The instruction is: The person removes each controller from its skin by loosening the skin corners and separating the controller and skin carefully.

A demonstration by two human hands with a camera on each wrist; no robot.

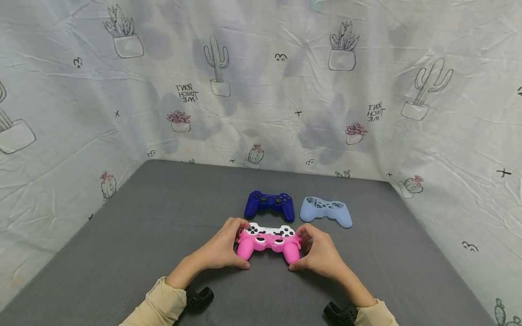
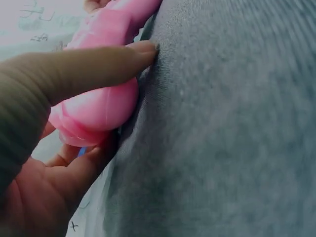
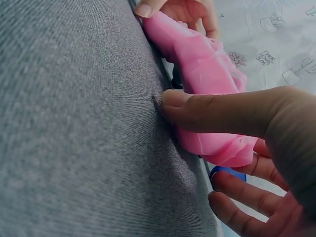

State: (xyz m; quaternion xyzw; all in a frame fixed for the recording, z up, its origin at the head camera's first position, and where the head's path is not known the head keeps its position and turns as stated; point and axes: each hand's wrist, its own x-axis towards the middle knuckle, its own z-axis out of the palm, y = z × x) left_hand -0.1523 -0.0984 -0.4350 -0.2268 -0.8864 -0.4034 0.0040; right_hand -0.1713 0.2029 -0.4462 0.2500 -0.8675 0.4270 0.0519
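Note:
A white game controller (image 1: 271,232) lies on the grey cloth near the middle, with a pink silicone cover (image 1: 269,243) over its lower part and both handles. Its buttons on the upper white part are uncovered. My left hand (image 1: 222,246) holds the left handle, thumb at the near side and fingers around the outer edge. On the opposite side, my right hand (image 1: 322,251) holds the right handle in the same way. Both wrist views show the thumb across the pink cover (image 2: 108,111), close to the cloth. The controller's underside is hidden.
Just behind lies a dark blue game controller (image 1: 271,198). To its right is a light blue silicone cover (image 1: 311,213), with no controller in it. Grey cloth (image 1: 183,199) covers the table. White curtains (image 1: 261,90) with cactus prints stand around its back and sides.

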